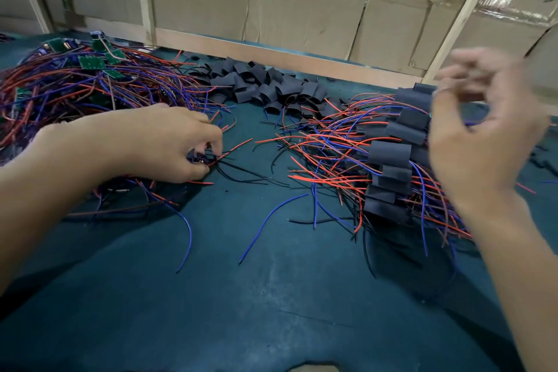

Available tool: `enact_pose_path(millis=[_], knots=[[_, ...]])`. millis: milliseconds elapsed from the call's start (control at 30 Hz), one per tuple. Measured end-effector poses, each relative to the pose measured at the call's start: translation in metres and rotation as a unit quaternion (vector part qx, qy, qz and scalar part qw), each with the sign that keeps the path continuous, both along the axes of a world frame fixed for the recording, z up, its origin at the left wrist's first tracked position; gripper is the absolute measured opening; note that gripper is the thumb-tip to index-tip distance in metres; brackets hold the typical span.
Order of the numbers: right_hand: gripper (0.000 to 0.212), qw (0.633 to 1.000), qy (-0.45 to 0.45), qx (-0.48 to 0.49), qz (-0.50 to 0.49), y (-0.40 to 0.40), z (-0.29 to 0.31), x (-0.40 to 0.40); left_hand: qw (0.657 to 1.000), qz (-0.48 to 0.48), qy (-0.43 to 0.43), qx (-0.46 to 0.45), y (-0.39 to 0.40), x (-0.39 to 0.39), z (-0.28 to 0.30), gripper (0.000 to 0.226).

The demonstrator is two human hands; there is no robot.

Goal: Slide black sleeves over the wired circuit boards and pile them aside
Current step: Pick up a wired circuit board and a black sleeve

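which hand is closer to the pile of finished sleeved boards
Right. The right hand hovers blurred just above the sleeved pile; the left hand pinches a board across the mat.

Left hand (163, 142) is reaching in low from the left, palm down, fingers curling in with thumb and fingertips pinching together at the tip. Right hand (480, 130) is hanging up in the air, super motion-blurred, fingers loosely curling, forearm coming up from the bottom right corner.
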State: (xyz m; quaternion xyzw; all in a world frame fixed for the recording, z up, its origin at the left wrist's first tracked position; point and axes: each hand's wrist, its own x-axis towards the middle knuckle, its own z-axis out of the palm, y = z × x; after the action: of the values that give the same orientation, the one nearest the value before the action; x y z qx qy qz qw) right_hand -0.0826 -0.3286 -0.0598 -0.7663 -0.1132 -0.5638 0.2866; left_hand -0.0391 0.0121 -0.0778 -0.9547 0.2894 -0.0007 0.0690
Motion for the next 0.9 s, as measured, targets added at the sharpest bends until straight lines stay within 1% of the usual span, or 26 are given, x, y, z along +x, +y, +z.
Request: enact_pose_path(millis=[67,100,133,200,267,333,400,500,600,667,767,900], knots=[[0.017,0.995,-0.006,-0.096,-0.009,0.015,-0.017,-0.009,1.0,0.023,-0.003,-0.007,-0.003,0.0,-0.004,0.028],[0.015,0.993,-0.011,-0.12,0.001,0.02,-0.021,-0.008,0.999,0.027,-0.022,-0.017,-0.006,0.0,-0.006,0.029],[0.014,0.991,-0.014,-0.13,0.033,0.022,-0.017,-0.008,0.998,0.021,-0.049,-0.038,-0.009,-0.001,-0.01,0.03],[0.014,0.987,-0.01,-0.14,0.078,0.027,-0.016,-0.009,0.986,-0.016,-0.107,-0.128,-0.017,-0.004,-0.017,0.037],[0.016,0.984,0.024,-0.134,0.116,0.035,-0.025,-0.01,0.96,-0.061,-0.165,-0.218,-0.026,-0.009,-0.02,0.041],[0.018,0.971,0.057,-0.151,0.174,0.035,-0.025,-0.01,0.936,-0.086,-0.198,-0.278,-0.034,-0.012,-0.021,0.042],[0.018,0.947,0.1,-0.193,0.236,0.035,-0.027,-0.01,0.921,-0.099,-0.191,-0.323,-0.039,-0.017,-0.023,0.044],[0.015,0.917,0.16,-0.228,0.285,0.036,-0.033,-0.011,0.916,-0.116,-0.155,-0.35,-0.044,-0.023,-0.027,0.045],[0.012,0.904,0.203,-0.236,0.293,0.039,-0.035,-0.01,0.913,-0.122,-0.144,-0.362,-0.048,-0.026,-0.032,0.046],[0.011,0.905,0.215,-0.229,0.288,0.041,-0.037,-0.011,0.903,-0.129,-0.147,-0.383,-0.05,-0.029,-0.033,0.044],[0.008,0.902,0.24,-0.193,0.302,0.041,-0.039,-0.012,0.884,-0.146,-0.17,-0.41,-0.053,-0.035,-0.032,0.041],[0.025,0.895,0.309,-0.13,0.295,0.048,-0.046,-0.012,0.874,-0.135,-0.199,-0.423,-0.06,-0.045,-0.029,0.039]])
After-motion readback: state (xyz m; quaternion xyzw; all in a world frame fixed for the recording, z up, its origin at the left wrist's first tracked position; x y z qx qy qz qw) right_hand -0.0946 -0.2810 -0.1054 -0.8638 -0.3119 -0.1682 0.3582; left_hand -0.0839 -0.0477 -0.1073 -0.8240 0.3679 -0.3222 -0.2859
